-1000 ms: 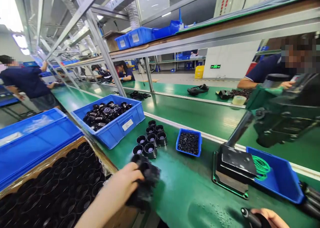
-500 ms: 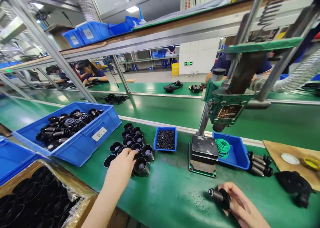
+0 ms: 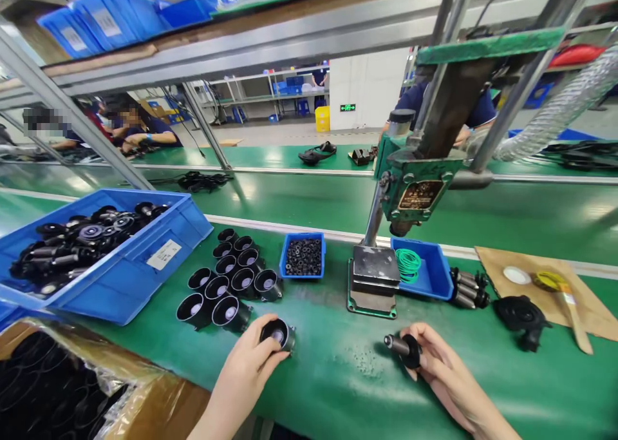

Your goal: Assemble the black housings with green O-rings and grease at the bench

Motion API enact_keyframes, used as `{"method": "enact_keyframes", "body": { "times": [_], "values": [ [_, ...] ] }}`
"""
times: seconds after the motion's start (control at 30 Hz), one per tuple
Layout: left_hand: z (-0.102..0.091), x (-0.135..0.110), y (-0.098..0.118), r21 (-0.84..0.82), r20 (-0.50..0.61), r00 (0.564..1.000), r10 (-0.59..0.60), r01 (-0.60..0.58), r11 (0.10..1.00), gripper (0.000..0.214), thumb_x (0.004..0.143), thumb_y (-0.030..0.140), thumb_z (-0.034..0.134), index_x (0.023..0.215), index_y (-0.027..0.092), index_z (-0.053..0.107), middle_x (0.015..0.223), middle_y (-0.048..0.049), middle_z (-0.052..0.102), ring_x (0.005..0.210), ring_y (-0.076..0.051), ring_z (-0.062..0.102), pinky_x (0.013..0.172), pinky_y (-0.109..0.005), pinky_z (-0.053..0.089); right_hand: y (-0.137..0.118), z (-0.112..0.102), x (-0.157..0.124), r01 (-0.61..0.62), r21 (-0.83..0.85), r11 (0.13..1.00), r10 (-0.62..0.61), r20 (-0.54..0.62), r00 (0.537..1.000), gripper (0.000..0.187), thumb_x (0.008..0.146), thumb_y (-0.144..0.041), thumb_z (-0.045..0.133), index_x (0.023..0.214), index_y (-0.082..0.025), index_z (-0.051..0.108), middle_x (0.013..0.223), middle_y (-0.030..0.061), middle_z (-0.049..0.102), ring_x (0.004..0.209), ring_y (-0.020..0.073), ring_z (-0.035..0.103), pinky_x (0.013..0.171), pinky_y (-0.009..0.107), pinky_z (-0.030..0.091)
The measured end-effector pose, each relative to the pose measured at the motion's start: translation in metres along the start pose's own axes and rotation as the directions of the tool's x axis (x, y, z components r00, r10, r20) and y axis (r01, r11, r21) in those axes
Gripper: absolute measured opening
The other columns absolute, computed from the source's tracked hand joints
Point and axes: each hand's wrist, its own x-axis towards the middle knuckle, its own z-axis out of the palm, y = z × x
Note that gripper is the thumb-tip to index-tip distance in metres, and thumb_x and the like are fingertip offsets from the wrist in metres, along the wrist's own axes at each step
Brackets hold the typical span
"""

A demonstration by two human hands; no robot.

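Observation:
My left hand (image 3: 246, 366) grips a black cup-shaped housing (image 3: 286, 335) by its rim, thumb inside and fingers around the far side. The cup's open mouth faces up, just above or on the green bench; I cannot tell if it touches. My right hand (image 3: 441, 366) is closed around a black motor rotor (image 3: 400, 346), its metal shaft end pointing left. Several more black housings (image 3: 243, 279) stand mouth up in a cluster beyond my left hand.
A blue bin of rotors (image 3: 159, 253) stands left, above a carton (image 3: 168, 401) of black parts. Ahead are a small blue tray of black rings (image 3: 302, 274), a green press (image 3: 374, 279), a blue tray with green cords (image 3: 437, 279), and a brush (image 3: 577, 321). Other people sit across the line.
My left hand has taken a black housing from the cluster and brought it nearer, to the right. My right hand still holds the rotor. The whole view has shifted.

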Motion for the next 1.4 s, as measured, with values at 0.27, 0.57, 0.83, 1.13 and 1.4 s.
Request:
{"method": "enact_keyframes", "body": {
  "times": [0.27,0.57,0.83,1.13,1.4],
  "values": [
    [0.050,0.005,0.025,-0.480,-0.005,0.982,-0.188,0.162,0.862,0.069,0.086,0.034,0.068,0.142,0.032,0.027,0.137,-0.0108,0.052,0.132,-0.026,0.051,0.113,-0.049,0.041,-0.005,-0.001,0.002,0.005,0.064,0.998,-0.007,0.026,1.000,0.029,0.079,-0.043,0.073,0.096,-0.025,0.058,0.103,0.0039,0.056,0.070,0.0139,0.047,0.061,0.028,0.039],
    [0.068,0.021,0.043,-0.578,0.035,0.993,-0.116,0.115,0.808,0.087,0.078,0.028,0.073,0.146,0.029,0.018,0.130,-0.0126,0.045,0.132,-0.029,0.048,0.114,-0.056,0.037,-0.001,-0.004,0.006,0.062,0.143,0.988,-0.067,0.029,0.997,0.023,0.078,-0.029,0.070,0.094,-0.023,0.055,0.099,0.0018,0.053,0.070,0.0123,0.048,0.058,0.024,0.039],
    [0.053,0.019,0.037,-0.703,0.181,0.983,-0.029,0.150,0.695,0.094,0.084,0.028,0.066,0.153,0.035,0.001,0.156,-0.0155,0.029,0.147,-0.032,0.030,0.117,-0.060,0.029,-0.003,-0.001,0.006,0.064,0.148,0.987,-0.068,0.026,0.997,0.025,0.077,-0.029,0.071,0.093,-0.022,0.053,0.097,0.0022,0.052,0.070,0.0120,0.049,0.056,0.023,0.041],
    [0.051,0.022,0.042,-0.646,0.168,0.982,-0.085,0.175,0.743,0.083,0.089,0.031,0.059,0.153,0.032,0.006,0.139,-0.0143,0.050,0.133,-0.028,0.050,0.112,-0.055,0.040,-0.005,-0.001,0.006,0.064,0.159,0.985,-0.072,0.046,0.996,0.029,0.078,-0.035,0.072,0.094,-0.022,0.052,0.098,0.0026,0.052,0.069,0.0113,0.049,0.056,0.023,0.040],
    [0.052,0.022,0.039,-0.434,0.067,0.982,-0.176,0.188,0.881,0.096,0.081,0.040,0.070,0.153,0.028,0.007,0.119,-0.0090,0.057,0.118,-0.029,0.059,0.109,-0.057,0.043,-0.004,0.000,0.005,0.065,0.148,0.987,-0.072,0.042,0.997,0.024,0.080,-0.029,0.069,0.093,-0.022,0.051,0.096,0.0014,0.049,0.068,0.0106,0.048,0.055,0.023,0.041]
  ]
}}
